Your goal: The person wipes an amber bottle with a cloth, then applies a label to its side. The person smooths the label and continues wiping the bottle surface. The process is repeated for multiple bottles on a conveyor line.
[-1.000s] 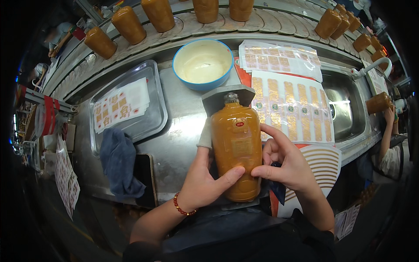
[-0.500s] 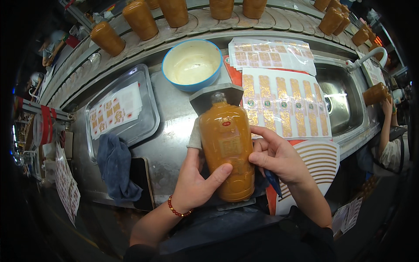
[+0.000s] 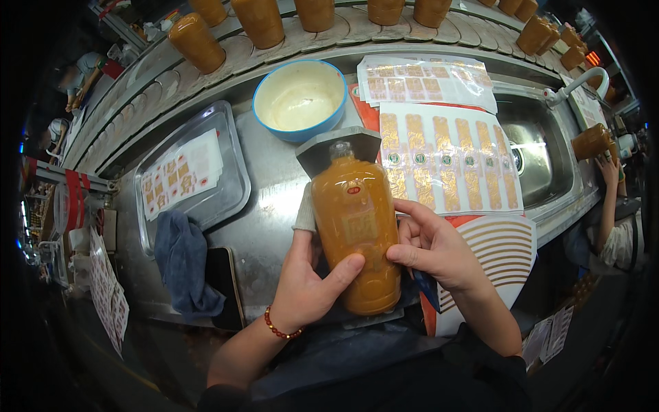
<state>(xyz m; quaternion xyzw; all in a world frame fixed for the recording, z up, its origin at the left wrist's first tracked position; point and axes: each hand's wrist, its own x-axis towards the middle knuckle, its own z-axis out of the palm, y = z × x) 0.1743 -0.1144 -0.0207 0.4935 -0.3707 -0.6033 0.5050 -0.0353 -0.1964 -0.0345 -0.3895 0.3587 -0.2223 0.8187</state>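
Observation:
A glossy amber-brown bottle (image 3: 353, 278) with a clear neck and a small red oval label lies tilted in front of me, neck pointing away. My left hand (image 3: 312, 278) grips its left side, thumb across the front; a pale fabric cover wraps some of its fingers. At the bottle's right edge, my right hand (image 3: 436, 250) holds with thumb and forefinger, its other fingers curled. A blue pointed tool (image 3: 427, 290) sticks out below the right hand; its hold is partly hidden. Behind the bottle's neck stands a dark angular metal rest (image 3: 322, 154).
A blue-rimmed bowl (image 3: 300, 103), gold label sheets (image 3: 449, 165) and a striped sheet (image 3: 504, 254) surround the bottle. Left are a metal tray (image 3: 237, 185), a blue cloth (image 3: 180, 264) and a phone (image 3: 230, 295). Beyond runs a bottle conveyor (image 3: 343, 44); a sink (image 3: 542, 151) and co-worker's hand (image 3: 607, 168) are right.
The bottles on the conveyor have travelled to the right. Both hands stay on the bottle, with the right thumb shifted slightly left against its side.

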